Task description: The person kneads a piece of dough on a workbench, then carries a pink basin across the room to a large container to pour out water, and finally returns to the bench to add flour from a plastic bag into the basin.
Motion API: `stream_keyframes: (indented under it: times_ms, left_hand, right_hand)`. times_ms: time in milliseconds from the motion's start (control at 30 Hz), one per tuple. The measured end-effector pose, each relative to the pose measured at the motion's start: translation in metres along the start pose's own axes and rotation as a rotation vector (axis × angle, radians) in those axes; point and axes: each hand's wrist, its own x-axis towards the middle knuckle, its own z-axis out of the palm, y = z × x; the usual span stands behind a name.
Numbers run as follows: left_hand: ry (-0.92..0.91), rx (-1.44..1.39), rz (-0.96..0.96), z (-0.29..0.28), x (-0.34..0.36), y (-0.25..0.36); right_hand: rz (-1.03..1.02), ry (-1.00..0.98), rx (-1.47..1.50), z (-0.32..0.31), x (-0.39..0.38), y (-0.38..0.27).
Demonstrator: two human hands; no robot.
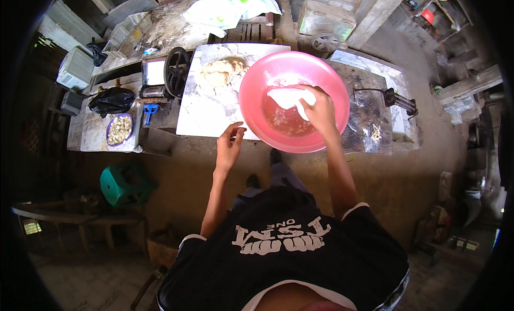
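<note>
A large pink basin (251, 123) stands at the middle of the work table. Inside it, my right hand (320, 110) grips a white, sheet-like thing (286, 98), too bright to tell whether it is cloth or plastic. Flour-like traces cover part of the basin's bottom. My left hand (230, 142) hovers by the near left rim, fingers loosely bent and apart, holding nothing. Left of the basin, a pale lump of dough (222, 72) rests on a white marbled board (198, 118).
A machine with a black handwheel (176, 72) stands left of the board. Beyond it are a blue tool (151, 110), a purple-rimmed bowl of pale pieces (119, 130) and a black bag (112, 101). A metal roller (400, 101) lies right. A green stool (118, 185) stands on the floor.
</note>
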Motion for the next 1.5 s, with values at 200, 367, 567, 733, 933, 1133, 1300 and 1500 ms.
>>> stream_keyframes:
  times_ms: [200,367,567,733,933,1133,1300,1500]
  left_hand:
    - [0.018,-0.028,0.123,0.003,0.015,-0.008]
    - [0.013,0.055,0.215,0.015,0.056,0.008]
    - [0.133,0.2,0.699,0.03,0.123,0.037]
    - [-0.175,-0.023,0.401,0.03,0.133,0.049]
    - [-0.023,-0.083,0.416,0.032,0.123,0.047]
    - [0.01,-0.184,0.356,0.022,0.112,0.046]
    - [-0.053,-0.194,0.358,0.032,0.107,0.051]
    - [-0.176,-0.17,0.394,0.061,0.116,0.056]
  right_hand:
    - [-0.007,0.005,-0.061,-0.011,0.021,-0.002]
    - [0.032,-0.209,0.274,-0.016,0.042,0.009]
    - [-0.161,-0.367,0.342,-0.01,0.059,0.001]
    - [-0.178,-0.26,0.126,-0.008,0.064,-0.007]
    - [-0.193,-0.329,0.135,0.001,0.07,-0.013]
    - [-0.093,-0.509,0.45,0.0,0.07,-0.022]
    - [-0.11,-0.433,0.313,-0.009,0.066,-0.015]
    - [-0.107,-0.292,0.11,-0.035,0.052,-0.01]
